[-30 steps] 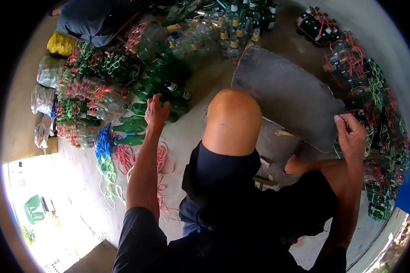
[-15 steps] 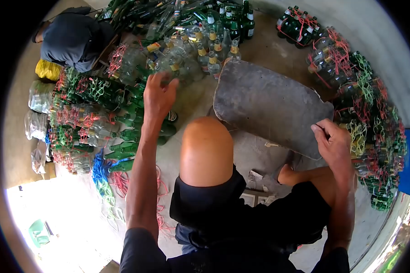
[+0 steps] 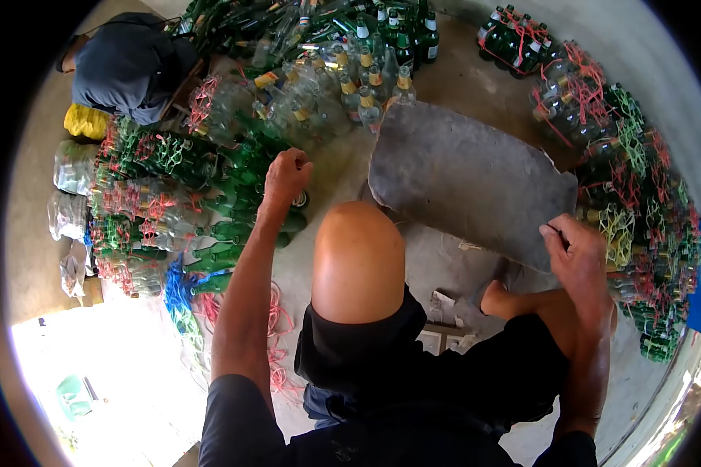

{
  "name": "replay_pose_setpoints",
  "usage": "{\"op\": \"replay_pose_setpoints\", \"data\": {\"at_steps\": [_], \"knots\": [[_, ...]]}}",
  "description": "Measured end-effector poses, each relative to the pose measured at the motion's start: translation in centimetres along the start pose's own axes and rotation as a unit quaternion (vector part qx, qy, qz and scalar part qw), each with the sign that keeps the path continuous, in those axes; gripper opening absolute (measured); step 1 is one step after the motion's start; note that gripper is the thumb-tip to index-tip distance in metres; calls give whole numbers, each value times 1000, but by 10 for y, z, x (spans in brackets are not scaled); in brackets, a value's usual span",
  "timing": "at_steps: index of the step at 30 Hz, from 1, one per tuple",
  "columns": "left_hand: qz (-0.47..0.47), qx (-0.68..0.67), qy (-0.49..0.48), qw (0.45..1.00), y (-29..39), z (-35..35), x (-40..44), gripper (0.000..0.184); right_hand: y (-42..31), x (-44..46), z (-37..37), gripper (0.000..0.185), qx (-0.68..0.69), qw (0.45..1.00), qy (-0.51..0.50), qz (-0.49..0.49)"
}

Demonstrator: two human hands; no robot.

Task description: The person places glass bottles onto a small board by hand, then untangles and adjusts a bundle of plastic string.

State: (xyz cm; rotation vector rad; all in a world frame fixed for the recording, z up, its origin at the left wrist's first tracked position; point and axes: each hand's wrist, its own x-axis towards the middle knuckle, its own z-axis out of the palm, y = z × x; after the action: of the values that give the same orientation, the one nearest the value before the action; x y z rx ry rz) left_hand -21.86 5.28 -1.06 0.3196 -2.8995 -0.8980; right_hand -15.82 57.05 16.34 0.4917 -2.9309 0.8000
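Observation:
Above the green bottles [image 3: 237, 187] at left centre, my left hand [image 3: 288, 177] has its fingers curled inward; whether anything is between them cannot be made out. A bottle end shows just below its wrist. On the right, my right hand [image 3: 578, 251] is closed, thumb against the fingers, beside the lower right edge of a grey slab [image 3: 471, 175]. A small dark spot shows between its thumb and fingers, too small to name. My bare knee [image 3: 358, 265] rises between the two arms, left of the slab.
Clear bottles with yellow labels [image 3: 368, 105] stand above the slab. Bundles tied with red and green string line the left side and the right wall [image 3: 631, 148]. A person in dark clothing [image 3: 132, 66] bends at upper left. Pink string [image 3: 276, 350] lies on the floor.
The view has tilted and shifted since the first frame. My left hand has gone from spread fingers to curled ones. My right hand has stayed closed near the slab.

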Motion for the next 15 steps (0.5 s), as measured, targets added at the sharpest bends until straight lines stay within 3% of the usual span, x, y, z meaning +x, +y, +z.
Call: {"op": "replay_pose_setpoints", "data": {"at_steps": [6,8,15], "knots": [[63,-44,17,997,49,19,42,25,-2,8,5,11,-6,1000,13,-22],[38,-68,6,997,72,13,47,27,-5,9,5,11,10,1000,6,-8],[12,-2,52,999,33,22,31,33,-2,8,5,11,-3,1000,-9,-2]]}}
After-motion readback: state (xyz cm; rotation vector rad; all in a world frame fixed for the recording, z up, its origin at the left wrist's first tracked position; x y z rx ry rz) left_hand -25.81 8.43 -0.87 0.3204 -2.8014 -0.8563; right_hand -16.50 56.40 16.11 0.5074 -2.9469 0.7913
